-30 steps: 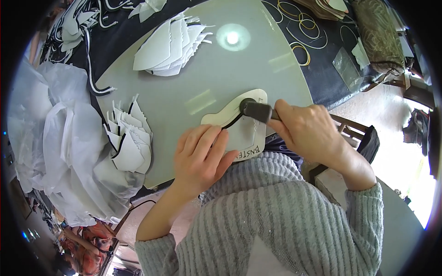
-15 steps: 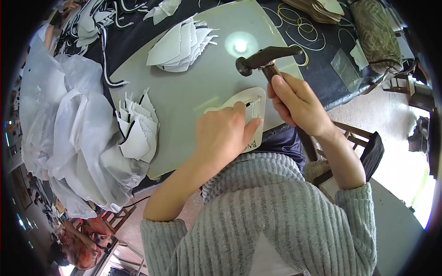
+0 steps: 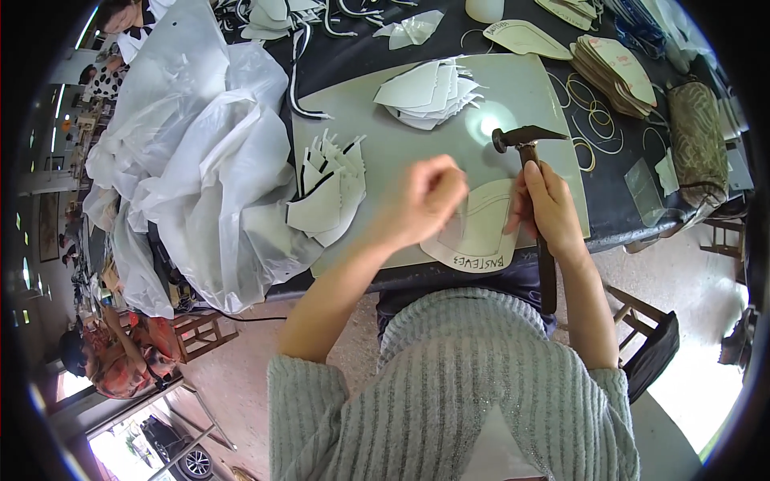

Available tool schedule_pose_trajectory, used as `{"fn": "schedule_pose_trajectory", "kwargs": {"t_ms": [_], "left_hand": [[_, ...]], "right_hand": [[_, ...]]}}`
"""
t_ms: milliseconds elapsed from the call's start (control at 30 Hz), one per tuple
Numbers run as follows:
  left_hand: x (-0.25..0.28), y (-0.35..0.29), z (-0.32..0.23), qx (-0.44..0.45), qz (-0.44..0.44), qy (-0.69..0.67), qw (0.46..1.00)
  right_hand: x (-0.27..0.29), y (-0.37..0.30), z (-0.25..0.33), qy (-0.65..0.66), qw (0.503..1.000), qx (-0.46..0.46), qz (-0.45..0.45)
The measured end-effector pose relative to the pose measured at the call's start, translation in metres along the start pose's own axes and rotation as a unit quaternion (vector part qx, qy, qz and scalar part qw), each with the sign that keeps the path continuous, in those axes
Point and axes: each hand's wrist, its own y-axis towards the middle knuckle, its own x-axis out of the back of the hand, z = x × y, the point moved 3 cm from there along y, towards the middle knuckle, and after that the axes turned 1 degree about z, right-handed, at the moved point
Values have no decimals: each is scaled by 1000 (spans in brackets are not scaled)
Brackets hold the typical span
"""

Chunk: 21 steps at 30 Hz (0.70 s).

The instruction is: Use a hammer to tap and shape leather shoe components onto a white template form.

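Nearest the body, the pale template point(image 3: 479, 232) is laid flat on the near edge of the grey board point(image 3: 529, 96). Just beside it, the hammer point(image 3: 547, 272) is gripped by its handle in the right hand point(image 3: 553, 210), head up. The left hand point(image 3: 431, 196), blurred, is curled at the template's left side; whether anything is pinched cannot be told. The step in hand is judged to be handling between blows; for any blow, a steadied template would be needed. Farther off, white pieces point(image 3: 417, 88) are stacked.
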Motion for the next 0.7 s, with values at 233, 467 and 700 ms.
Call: {"fn": "schedule_pose_trajectory", "kwargs": {"t_ms": [233,467,700], "left_hand": [[94,-105,-93,-98,-403,455,788],[87,-66,-15,-8,-252,353,901],[84,91,0,-207,-191,380,881]], "right_hand": [[6,2,-6,-27,1000,3,-10],[4,38,15,-105,993,-14,50],[5,34,12,-48,998,-7,47]]}}
